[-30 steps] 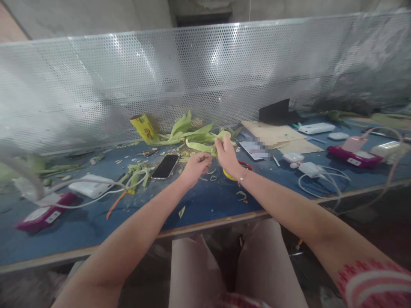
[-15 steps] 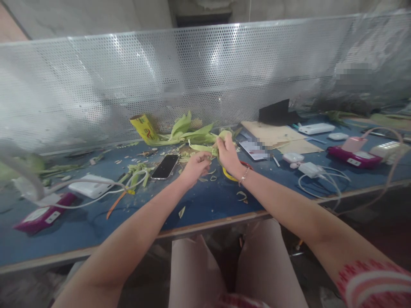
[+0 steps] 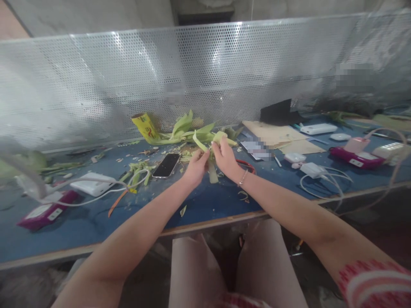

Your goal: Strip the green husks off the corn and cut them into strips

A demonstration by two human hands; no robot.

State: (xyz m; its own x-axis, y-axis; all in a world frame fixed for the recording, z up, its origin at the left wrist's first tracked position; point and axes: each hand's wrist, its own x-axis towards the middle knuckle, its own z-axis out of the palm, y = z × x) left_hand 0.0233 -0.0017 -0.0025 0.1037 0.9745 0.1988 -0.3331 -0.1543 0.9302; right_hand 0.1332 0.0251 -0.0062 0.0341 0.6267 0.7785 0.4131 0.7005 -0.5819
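The two hands have closed in on each other since half a second ago, and the strip between them now points upward, with a pale piece hanging below. The blue table (image 3: 205,209), littered with green scraps, runs along a perforated metal panel (image 3: 128,85) before a grey wall. Close behind the hands lie broad green leaves (image 3: 184,128) beside a tilted yellow tube (image 3: 144,127); a smartphone (image 3: 167,165) lies near the left hand (image 3: 196,167), brown paper (image 3: 272,133) beyond the right hand (image 3: 224,157). Both hands have fingers curled closed, thumbs pressing, pinching the green leaf strips (image 3: 199,141) just above the table's middle.
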